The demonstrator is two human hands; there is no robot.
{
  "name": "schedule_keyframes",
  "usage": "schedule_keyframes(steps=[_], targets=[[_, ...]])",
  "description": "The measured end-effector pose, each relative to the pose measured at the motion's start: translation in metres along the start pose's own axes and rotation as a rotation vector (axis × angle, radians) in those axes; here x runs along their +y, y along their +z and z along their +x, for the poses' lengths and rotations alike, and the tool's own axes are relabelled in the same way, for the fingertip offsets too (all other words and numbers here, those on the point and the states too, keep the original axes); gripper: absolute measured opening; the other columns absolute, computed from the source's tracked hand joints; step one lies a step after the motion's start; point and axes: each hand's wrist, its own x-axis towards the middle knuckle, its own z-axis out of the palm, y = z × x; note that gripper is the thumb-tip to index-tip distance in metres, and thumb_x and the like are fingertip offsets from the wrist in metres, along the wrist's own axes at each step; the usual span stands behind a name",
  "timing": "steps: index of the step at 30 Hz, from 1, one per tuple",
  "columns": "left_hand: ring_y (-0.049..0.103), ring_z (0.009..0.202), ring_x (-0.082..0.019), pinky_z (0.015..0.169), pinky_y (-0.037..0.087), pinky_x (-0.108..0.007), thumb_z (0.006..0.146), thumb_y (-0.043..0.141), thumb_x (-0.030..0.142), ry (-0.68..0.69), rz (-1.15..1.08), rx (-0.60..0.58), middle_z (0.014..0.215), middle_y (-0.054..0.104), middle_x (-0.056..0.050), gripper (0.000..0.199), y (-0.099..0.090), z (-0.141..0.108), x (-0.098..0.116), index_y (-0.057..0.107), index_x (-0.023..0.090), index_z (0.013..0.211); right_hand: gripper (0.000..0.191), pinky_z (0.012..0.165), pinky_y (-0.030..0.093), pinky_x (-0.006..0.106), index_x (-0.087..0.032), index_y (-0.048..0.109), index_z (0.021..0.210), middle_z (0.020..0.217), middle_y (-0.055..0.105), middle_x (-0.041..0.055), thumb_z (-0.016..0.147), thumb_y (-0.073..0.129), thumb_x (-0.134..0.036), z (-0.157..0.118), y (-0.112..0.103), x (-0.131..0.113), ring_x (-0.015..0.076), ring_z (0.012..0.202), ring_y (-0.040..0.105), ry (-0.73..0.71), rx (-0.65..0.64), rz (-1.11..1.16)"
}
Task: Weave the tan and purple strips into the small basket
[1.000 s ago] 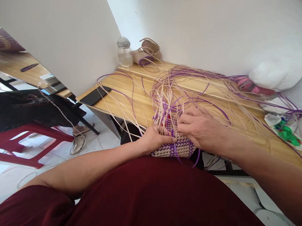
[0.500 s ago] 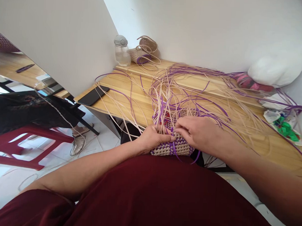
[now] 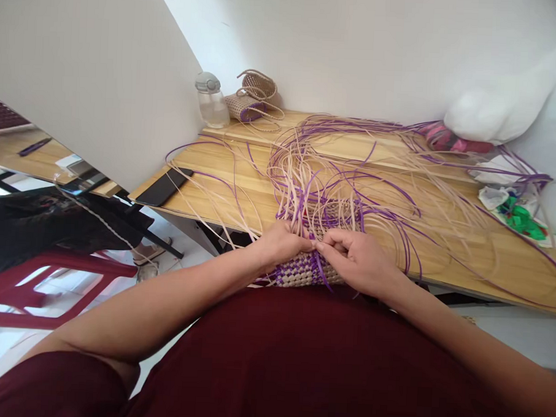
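Note:
A partly woven basket (image 3: 298, 272) in beige and purple strips rests against my body at the table's front edge. Long loose strips (image 3: 302, 172) rise from its rim and fan out over the tabletop. My left hand (image 3: 286, 242) is closed on the basket's edge, thumb pointing right. Close beside it, my right hand (image 3: 356, 258) pinches at the weave, thumb and forefinger meeting near the left thumb tip. Below the fingertips hangs a short purple strip end (image 3: 321, 270). Whatever lies between the right fingertips is too small to make out clearly; it looks like a strip.
A black phone (image 3: 164, 187) lies at the table's left edge. Behind it stand a clear bottle (image 3: 212, 104) and small woven baskets (image 3: 245, 105). A white plastic bag (image 3: 489, 116) and green scraps (image 3: 525, 222) are on the right. A red stool (image 3: 62, 291) and a seated person are left.
My right hand has moved slightly down, its fingertips now meeting my left thumb. The camera view has shifted a little. More of the basket's far side shows.

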Motion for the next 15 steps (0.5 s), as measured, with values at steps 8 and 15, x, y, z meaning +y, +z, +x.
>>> schedule_keyframes(steps=[8, 15], targets=[[0.046, 0.054, -0.009, 0.056, 0.038, -0.024, 0.056, 0.084, 0.03, -0.029, -0.302, 0.014, 0.057, 0.052, 0.006, 0.034, 0.01, -0.007, -0.018, 0.055, 0.017, 0.068, 0.028, 0.05, 0.026, 0.024, -0.018, 0.044, 0.053, 0.049, 0.039, -0.0039, 0.076, 0.053, -0.031, 0.005, 0.004, 0.011, 0.0091, 0.05, 0.034, 0.062, 0.038, 0.095], [0.044, 0.051, -0.007, 0.053, 0.035, -0.023, 0.055, 0.085, 0.029, 0.039, -0.274, -0.053, 0.054, 0.051, 0.005, 0.032, 0.009, -0.009, -0.017, 0.057, 0.015, 0.062, 0.024, 0.048, 0.025, 0.023, -0.018, 0.046, 0.054, 0.048, 0.039, -0.0044, 0.074, 0.052, -0.029, 0.003, 0.004, 0.012, 0.0083, 0.049, 0.033, 0.087, 0.031, 0.107]])
